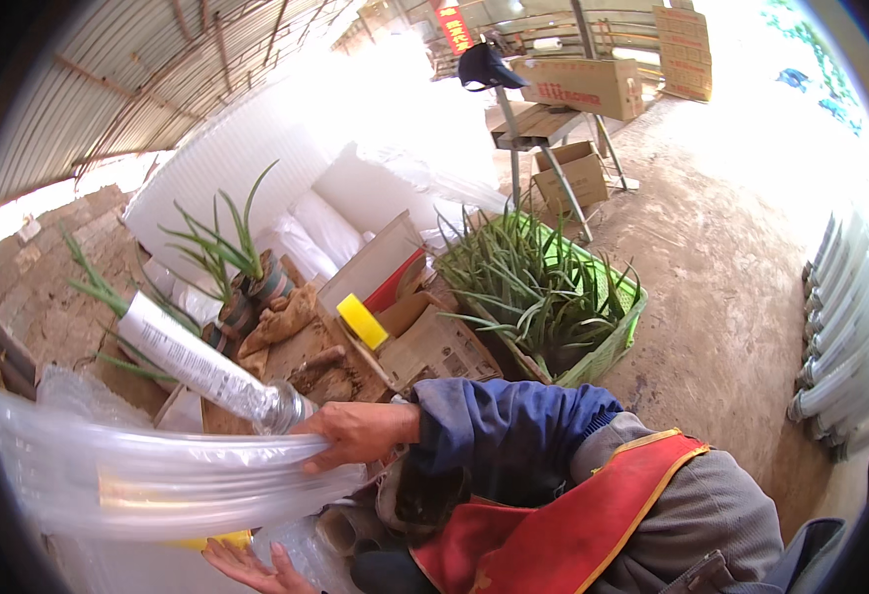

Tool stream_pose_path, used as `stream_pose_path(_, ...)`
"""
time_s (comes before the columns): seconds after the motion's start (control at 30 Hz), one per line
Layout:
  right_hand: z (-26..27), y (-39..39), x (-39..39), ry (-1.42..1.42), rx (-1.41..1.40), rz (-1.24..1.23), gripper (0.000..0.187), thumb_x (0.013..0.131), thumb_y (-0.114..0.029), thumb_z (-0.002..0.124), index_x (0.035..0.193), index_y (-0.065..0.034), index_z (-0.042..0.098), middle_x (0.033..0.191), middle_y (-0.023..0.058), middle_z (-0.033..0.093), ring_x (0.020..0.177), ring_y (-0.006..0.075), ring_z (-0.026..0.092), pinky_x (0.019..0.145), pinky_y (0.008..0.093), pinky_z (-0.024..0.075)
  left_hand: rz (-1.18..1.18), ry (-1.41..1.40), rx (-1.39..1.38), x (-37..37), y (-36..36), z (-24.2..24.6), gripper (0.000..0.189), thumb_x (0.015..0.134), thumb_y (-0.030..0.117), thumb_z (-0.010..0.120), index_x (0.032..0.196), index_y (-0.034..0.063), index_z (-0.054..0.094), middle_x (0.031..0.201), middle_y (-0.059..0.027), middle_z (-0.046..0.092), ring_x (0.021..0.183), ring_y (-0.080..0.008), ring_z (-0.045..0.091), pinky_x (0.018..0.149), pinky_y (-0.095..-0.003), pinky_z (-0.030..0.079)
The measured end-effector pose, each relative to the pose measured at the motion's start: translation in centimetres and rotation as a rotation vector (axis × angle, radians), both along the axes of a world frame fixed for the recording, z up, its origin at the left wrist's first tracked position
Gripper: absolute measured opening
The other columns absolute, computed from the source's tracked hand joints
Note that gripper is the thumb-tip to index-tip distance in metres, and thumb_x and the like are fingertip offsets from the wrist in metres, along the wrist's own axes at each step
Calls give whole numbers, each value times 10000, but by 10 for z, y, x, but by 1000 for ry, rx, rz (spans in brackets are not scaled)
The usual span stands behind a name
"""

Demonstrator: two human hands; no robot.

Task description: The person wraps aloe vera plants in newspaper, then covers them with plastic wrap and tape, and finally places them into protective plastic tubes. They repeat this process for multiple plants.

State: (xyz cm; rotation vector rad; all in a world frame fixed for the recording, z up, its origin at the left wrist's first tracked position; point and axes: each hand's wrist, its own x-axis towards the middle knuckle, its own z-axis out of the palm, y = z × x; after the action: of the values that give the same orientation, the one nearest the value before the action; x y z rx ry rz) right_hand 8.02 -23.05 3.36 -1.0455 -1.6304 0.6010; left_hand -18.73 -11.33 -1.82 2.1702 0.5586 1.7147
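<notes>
My right hand (356, 436), at the end of a blue sleeve, grips a blurred bundle of clear plastic sleeves (196, 475) stretching left. Against its fingers ends a white printed wrapping tube (189, 356) with crinkled clear film; whether the hand holds this too, I cannot tell. Aloe-like leaves (100, 286) show behind the tube's far end. Lower down, my left hand (260, 568) is open with fingers spread, beside a yellow object (234, 540) partly covered by plastic. Beyond the right hand, a yellow roll of tape (362, 321) stands by an opened cardboard box (442, 349).
A green plastic crate (605, 356) holds many aloe-like plants. Potted plants (267, 278) and a brown cloth (282, 319) are on the work surface. Farther back stand a bench (542, 126) and cartons (583, 82). Plastic-wrapped things (843, 327) line the right side.
</notes>
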Motion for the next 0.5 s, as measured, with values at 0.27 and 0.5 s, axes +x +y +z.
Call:
stream_pose_path(0.27, -12, -26, 35, 103, 115, -53, 417, 953, -312, 642, 1202, 18, 585, 1009, 166, 672, 915, 192, 612, 813, 362, 491, -644, -87, -493, 16, 51, -44, 699, 858, 313, 724, 1389, -18, 413, 1370, -195, 488, 1262, -325, 482, 1071, -471, 378)
stream_pose_path(0.5, -33, -46, 88, 280, 44, -255, 421, 986, -306, 606, 1307, -38, 550, 1085, 54, 669, 973, 138, 612, 865, 314, 516, -395, 0, -577, 49, 59, -33, 506, 952, 272, 635, 1345, -3, 472, 1231, -130, 569, 1097, -217, 561, 903, -356, 490)
